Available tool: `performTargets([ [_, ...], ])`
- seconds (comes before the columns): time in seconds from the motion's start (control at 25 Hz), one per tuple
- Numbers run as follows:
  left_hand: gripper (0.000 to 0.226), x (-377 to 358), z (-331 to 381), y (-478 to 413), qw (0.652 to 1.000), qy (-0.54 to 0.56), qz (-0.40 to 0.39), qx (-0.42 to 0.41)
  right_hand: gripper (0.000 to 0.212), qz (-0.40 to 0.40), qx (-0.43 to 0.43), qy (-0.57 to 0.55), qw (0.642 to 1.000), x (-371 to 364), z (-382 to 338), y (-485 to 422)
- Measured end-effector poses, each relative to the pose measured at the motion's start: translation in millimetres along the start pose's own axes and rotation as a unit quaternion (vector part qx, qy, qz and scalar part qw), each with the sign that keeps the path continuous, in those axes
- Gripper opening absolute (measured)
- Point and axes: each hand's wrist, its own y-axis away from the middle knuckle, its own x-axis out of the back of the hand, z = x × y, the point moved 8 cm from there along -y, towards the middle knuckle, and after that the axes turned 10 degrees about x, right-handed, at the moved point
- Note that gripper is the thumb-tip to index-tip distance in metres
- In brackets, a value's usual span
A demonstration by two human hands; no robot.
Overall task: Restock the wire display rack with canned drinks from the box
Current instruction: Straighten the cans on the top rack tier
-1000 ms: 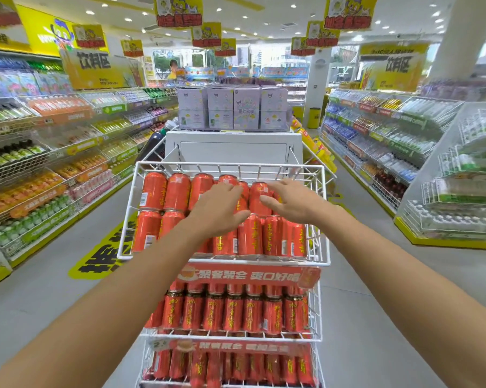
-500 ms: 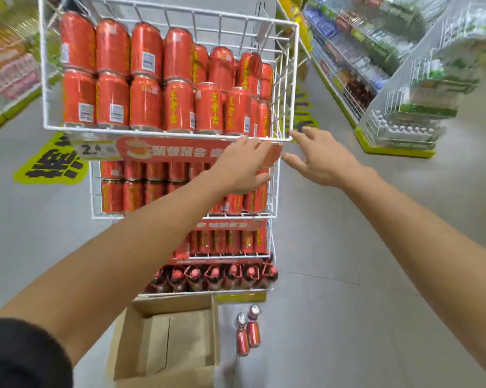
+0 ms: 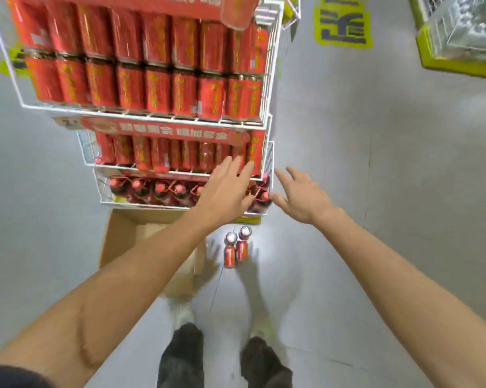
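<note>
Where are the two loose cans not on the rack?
In the head view, the two cans stand on the floor near centre, just right of the cardboard box, by the bottom right corner of the wire rack.

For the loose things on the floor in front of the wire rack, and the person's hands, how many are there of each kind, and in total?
Red cans standing on the floor: 2
Cardboard box: 1
Hands, the left hand and the right hand, both holding nothing: 2
Total: 5
</note>
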Motion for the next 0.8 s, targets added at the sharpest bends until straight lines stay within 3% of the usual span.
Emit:
performTargets([
  [0.16,0.077,-153.5,-33.4,33.0,0.993,-0.019,-0.109,0.044,0.071,-0.085,-0.011,-0.01,0.996,-144.9,37.6,-2.0],
  [0.4,0.065,-400.7,-104.3,46.5,0.979,-0.045,-0.17,0.103,0.07,-0.158,-0.023,-0.02,0.987,-382.6,93.2,-37.8],
  [0.56,0.061,-533.8,-137.3,27.5,0.973,-0.044,-0.196,0.109,0.07,-0.144,-0.022,-0.015,0.989,-504.3,127.0,-91.1],
  [0.8,0.073,-691.4,-196.6,-24.9,0.978,-0.014,-0.159,0.134,0.077,-0.08,-0.015,-0.021,0.996,-632.8,181.8,-189.5],
])
